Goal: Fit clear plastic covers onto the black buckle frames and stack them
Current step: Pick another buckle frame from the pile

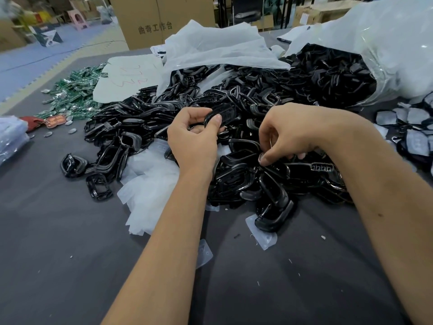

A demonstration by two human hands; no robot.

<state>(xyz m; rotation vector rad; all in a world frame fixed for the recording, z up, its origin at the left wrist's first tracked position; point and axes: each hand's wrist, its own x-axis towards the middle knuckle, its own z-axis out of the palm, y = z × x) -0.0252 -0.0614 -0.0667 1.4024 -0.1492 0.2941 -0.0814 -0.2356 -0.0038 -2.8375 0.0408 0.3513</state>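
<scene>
1. Head view, left hand (194, 139): raised just above the heap, its grip closed on one black buckle frame (221, 116), thumb across the near rim and fingers curled behind. Whether a cover is already on this frame cannot be told.

2. Head view, right hand (284, 137): lowered into the pile of frames (246, 174), fingertips drawn together on something small at the pile's surface; what the grip pinches cannot be told.

3. Head view, stock: the loose frames lie heaped across the grey counter (70, 254) and spill from a clear bag (386, 43) at the far right. The clear covers (150, 184) lie in a pale, overlapping drift just left of the left forearm, with single ones near the pile's front edge.

4. Handling, frames: judged light, stiff and glossy, hence somewhat slippery; open loops that tangle readily. Best held by the two long sides, leaving the face free.

5. Handling, covers: judged thin, flexible and almost weightless, apt to cling together. Best lifted singly by an edge, then pressed on around the rim.
</scene>
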